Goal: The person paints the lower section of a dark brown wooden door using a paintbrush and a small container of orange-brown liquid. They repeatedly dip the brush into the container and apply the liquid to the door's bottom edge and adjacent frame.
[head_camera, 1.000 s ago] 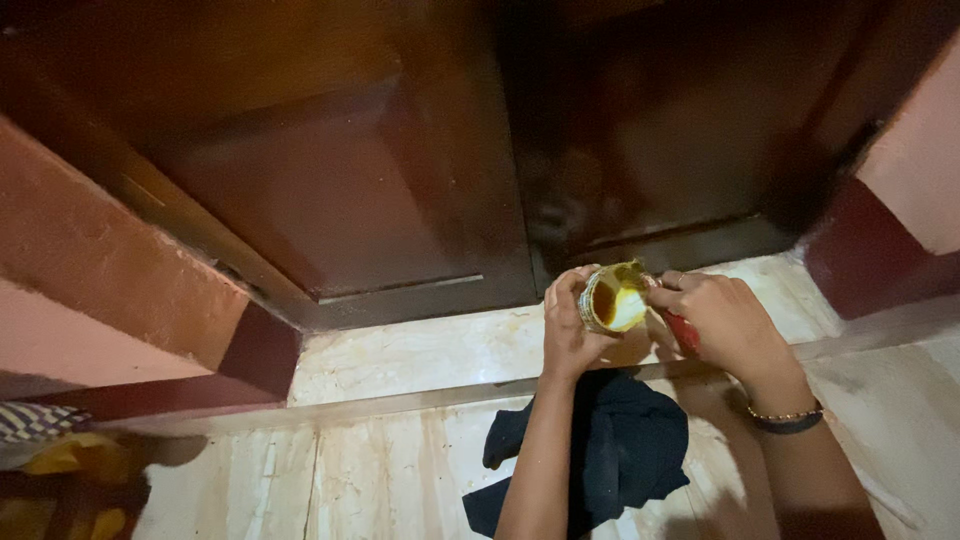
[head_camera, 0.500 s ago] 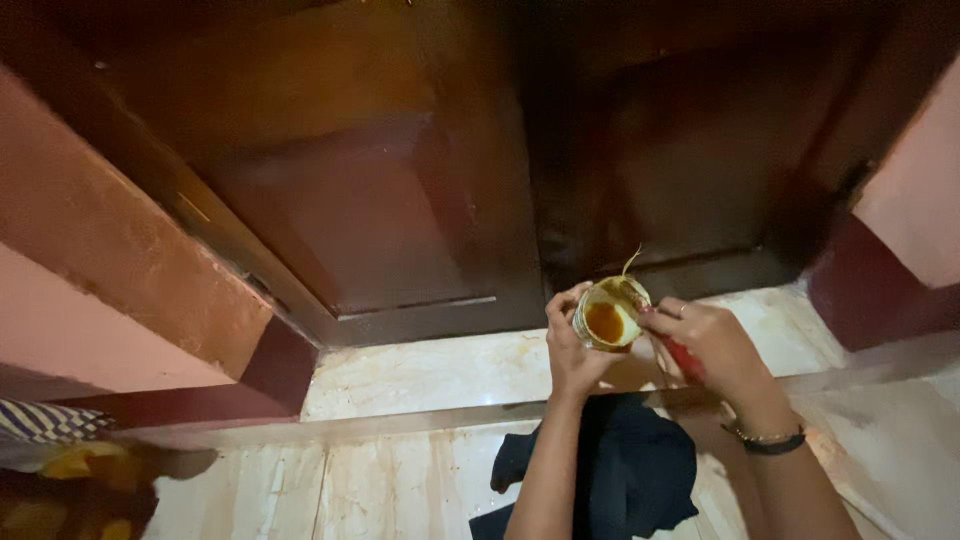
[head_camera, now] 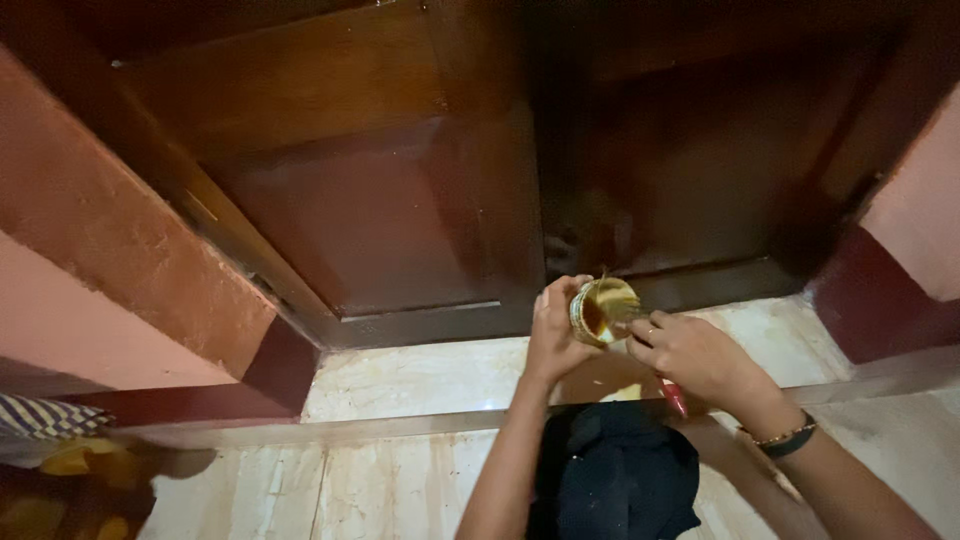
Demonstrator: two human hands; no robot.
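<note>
Amber varnish fills the small round tin [head_camera: 603, 309], which the left hand [head_camera: 553, 335] cups from its left side, fingers curled around the wall so the open mouth tilts toward the right hand. The right hand [head_camera: 690, 355] sits just right of the tin, fingers pressed together in a pinch on a red-handled brush [head_camera: 672, 394]; the handle's long axis runs down and to the right out of the fist, while the bristle end points up-left into the tin's mouth, though the bristles themselves are too dim to make out. Both hands hang above the marble threshold [head_camera: 420, 375], close before the dark wooden door [head_camera: 380, 220], with a dark cloth [head_camera: 615, 470] below the wrists.
</note>
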